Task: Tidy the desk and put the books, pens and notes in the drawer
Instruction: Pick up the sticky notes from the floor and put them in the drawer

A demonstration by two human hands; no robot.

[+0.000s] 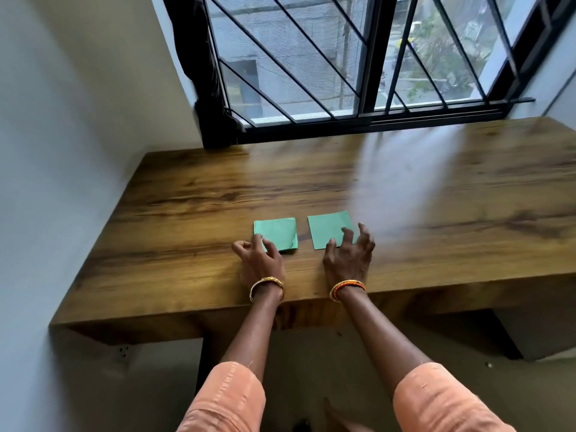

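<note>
Two green notes lie side by side, slightly apart, near the front edge of the wooden desk [311, 169]. We see the left hand [260, 258] with its curled fingertips on the near corner of the left note [277, 233], whose right edge is curled up; whether it pinches the paper or only presses it, we cannot tell. The right hand [349, 255] is spread, fingers apart and arched, with its fingertips touching the near edge of the right note [328, 227]. No drawer, books or pens are in view. We judge the risks as follows: thin paper flat on smooth wood may slide away rather than lift, the curled edge of the left note may crease, and a note pushed towards the front edge may drop to the floor.
</note>
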